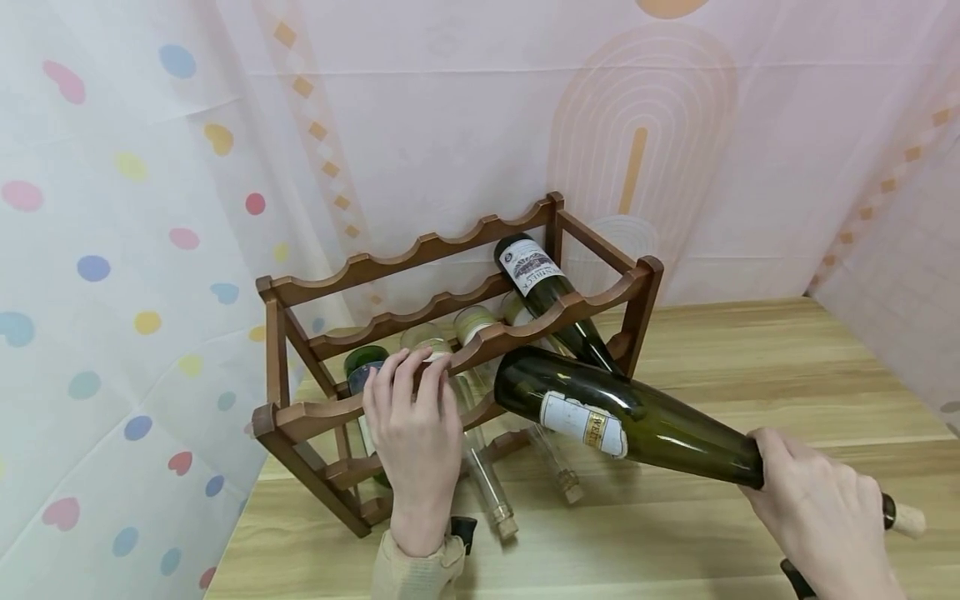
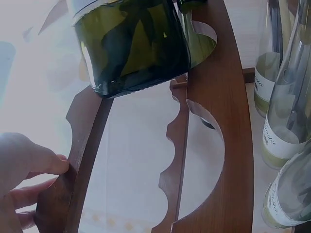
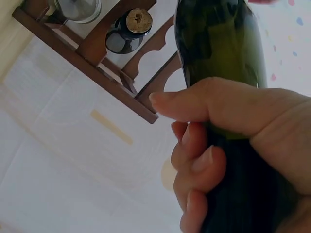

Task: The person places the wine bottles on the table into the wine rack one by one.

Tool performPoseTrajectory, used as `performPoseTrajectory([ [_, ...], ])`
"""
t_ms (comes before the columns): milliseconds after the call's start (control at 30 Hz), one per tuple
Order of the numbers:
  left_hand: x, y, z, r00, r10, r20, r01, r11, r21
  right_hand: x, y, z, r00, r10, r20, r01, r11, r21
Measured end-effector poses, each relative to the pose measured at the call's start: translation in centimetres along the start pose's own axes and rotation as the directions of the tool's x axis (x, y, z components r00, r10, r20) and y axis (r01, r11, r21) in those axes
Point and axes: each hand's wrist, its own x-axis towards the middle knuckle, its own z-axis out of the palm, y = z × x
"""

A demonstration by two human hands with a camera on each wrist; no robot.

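Observation:
My right hand (image 1: 821,500) grips the neck of a dark green wine bottle (image 1: 675,433) with a torn white label. The bottle is tilted, its base over the front upper rail of the wooden wine rack (image 1: 311,419) and its corked mouth toward the lower right. In the right wrist view, thumb and fingers (image 3: 194,162) wrap the neck. My left hand (image 1: 416,433) holds that front rail, thumb and fingers on opposite sides in the left wrist view. Another dark wine bottle (image 1: 534,268) with a white label lies in the upper tier's right end.
On the rack's lower tier lie clear bottles (image 1: 480,321) with corks, necks forward, and a green bottle (image 1: 365,362) at the left. The rack stands on a wood-grain table (image 1: 795,367). Patterned cloth (image 1: 465,125) hangs behind and at both sides.

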Motion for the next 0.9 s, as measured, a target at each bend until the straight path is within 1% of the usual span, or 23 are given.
performPoseTrajectory([
  [133, 0.0, 0.0, 0.0, 1.000, 0.001, 0.013, -0.001, 1.000, -0.002, -0.2, -0.3, 0.0, 0.999, 0.039, 0.036, -0.039, 0.999, 0.003],
  [300, 0.0, -0.1, -0.1, 1.000, 0.004, 0.016, -0.004, 1.000, -0.005, -0.1, -0.9, 0.4, 0.995, 0.091, 0.046, -0.092, 0.996, 0.022],
  [467, 0.0, -0.1, -0.1, 1.000, 0.008, 0.022, -0.008, 1.000, -0.003, 0.0, -1.8, 0.7, 0.982, 0.160, 0.104, -0.165, 0.985, 0.048],
  [567, 0.0, -0.1, 0.0, 1.000, 0.008, 0.021, -0.008, 1.000, -0.006, 0.0, -2.2, 0.9, 0.969, 0.181, 0.167, -0.195, 0.978, 0.072],
  [600, 0.0, -0.1, 0.0, 1.000, 0.008, 0.022, -0.008, 1.000, -0.006, 0.0, -2.3, 1.0, 0.960, 0.190, 0.206, -0.211, 0.974, 0.086],
  [667, 0.0, -0.1, 0.0, 1.000, 0.008, 0.023, -0.008, 1.000, -0.007, 0.2, -2.5, 1.2, 0.933, 0.203, 0.298, -0.247, 0.962, 0.117],
  [700, 0.0, 0.0, 0.0, 1.000, 0.008, 0.023, -0.008, 1.000, -0.009, 0.3, -2.6, 1.3, 0.910, 0.212, 0.356, -0.272, 0.954, 0.128],
  [800, 0.0, 0.0, 0.0, 1.000, 0.009, 0.026, -0.008, 1.000, -0.014, 0.4, -2.6, 1.7, 0.850, 0.205, 0.485, -0.326, 0.928, 0.179],
  [833, 0.0, 0.0, 0.0, 1.000, 0.009, 0.025, -0.008, 1.000, -0.015, 0.5, -2.7, 1.8, 0.839, 0.193, 0.509, -0.333, 0.922, 0.198],
  [900, 0.1, 0.0, 0.0, 1.000, 0.008, 0.023, -0.007, 1.000, -0.019, 0.5, -2.9, 2.1, 0.830, 0.165, 0.533, -0.335, 0.912, 0.239],
])
